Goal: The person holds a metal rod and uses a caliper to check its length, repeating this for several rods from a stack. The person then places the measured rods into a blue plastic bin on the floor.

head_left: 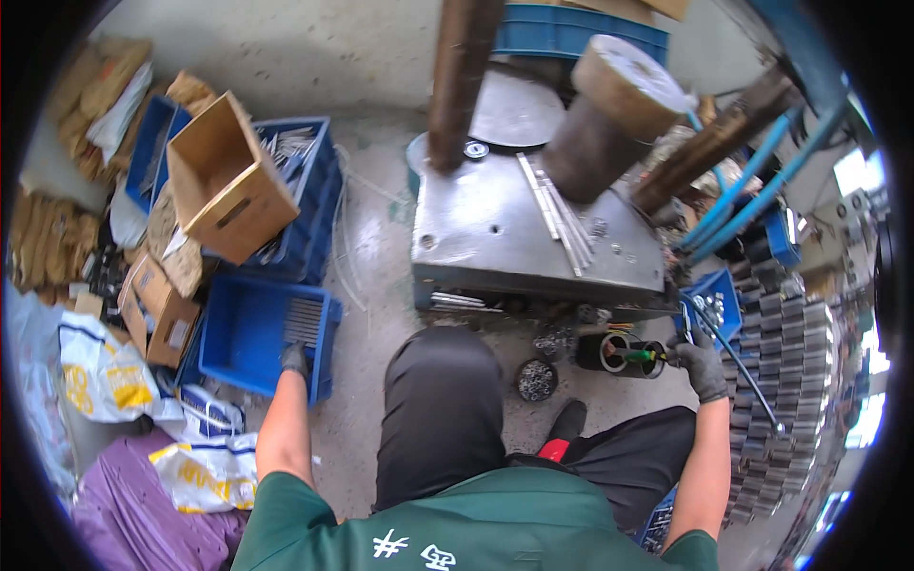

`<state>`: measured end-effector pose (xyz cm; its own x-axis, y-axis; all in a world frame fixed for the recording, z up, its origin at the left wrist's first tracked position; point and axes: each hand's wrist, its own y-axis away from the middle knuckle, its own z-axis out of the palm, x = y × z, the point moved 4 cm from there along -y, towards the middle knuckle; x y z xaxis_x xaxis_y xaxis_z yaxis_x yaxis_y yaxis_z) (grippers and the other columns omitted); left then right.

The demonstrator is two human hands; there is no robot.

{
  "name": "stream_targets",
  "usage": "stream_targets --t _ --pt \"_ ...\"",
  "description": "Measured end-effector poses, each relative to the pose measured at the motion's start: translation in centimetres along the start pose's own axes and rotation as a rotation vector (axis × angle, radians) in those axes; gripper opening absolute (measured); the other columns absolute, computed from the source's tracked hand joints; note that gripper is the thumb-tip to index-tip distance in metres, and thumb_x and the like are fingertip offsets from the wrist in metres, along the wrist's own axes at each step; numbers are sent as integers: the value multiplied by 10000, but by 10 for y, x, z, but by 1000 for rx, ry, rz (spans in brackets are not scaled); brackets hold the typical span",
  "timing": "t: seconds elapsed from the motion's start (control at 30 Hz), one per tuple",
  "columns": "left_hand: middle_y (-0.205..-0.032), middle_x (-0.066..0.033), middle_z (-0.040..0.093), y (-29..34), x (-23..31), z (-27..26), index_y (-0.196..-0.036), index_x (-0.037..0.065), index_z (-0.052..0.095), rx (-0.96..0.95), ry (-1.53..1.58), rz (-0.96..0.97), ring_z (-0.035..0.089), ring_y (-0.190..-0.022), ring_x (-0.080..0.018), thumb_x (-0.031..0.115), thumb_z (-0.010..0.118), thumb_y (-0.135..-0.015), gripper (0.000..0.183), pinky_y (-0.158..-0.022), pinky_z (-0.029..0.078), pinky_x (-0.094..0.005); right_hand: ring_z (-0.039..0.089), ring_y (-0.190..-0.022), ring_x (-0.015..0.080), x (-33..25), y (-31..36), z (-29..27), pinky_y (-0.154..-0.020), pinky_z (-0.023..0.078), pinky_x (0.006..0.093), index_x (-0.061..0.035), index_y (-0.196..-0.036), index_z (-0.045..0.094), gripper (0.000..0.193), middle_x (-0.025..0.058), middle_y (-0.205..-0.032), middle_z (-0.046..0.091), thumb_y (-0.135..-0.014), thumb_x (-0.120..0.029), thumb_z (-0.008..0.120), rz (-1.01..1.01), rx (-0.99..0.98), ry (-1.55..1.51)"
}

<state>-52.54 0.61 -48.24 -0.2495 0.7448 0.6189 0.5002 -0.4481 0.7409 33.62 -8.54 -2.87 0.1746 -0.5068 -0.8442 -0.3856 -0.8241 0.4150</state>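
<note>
My left hand, in a dark grey glove, reaches over the near edge of a blue plastic bin. It is at the near end of a row of thin metal rods lying in the bin; its fingers are mostly hidden. On the right, my gloved right hand is closed beside a dark round container with a green-handled tool in it. A slim metallic piece shows at its fingers, too small to name. A long steel bar passes close by.
A steel press bed with loose metal rods on top stands ahead, between thick columns. A bowl of small metal parts sits on the floor. Cardboard boxes and bags are at left; stacked metal cylinders at right.
</note>
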Motion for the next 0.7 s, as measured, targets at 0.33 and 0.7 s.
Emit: stream_targets --t 0.33,0.7 --pt "-875 -19 643 277 211 74 -1022 22 668 -194 -44 1169 574 -768 -120 142 674 -997 122 -753 520 -298 674 -807 245 -108 19 46 -769 545 366 30 -1109 646 328 153 -880 676 -807 -97 620 -525 22 392" --pt "-1090 -157 738 556 289 319 -1213 9 688 -758 -657 1190 685 -1005 -226 293 693 -972 373 -923 528 -353 669 -910 400 -104 -22 90 -841 535 501 -60 -955 693 233 193 -890 693 -722 -66 683 -931 177 828"
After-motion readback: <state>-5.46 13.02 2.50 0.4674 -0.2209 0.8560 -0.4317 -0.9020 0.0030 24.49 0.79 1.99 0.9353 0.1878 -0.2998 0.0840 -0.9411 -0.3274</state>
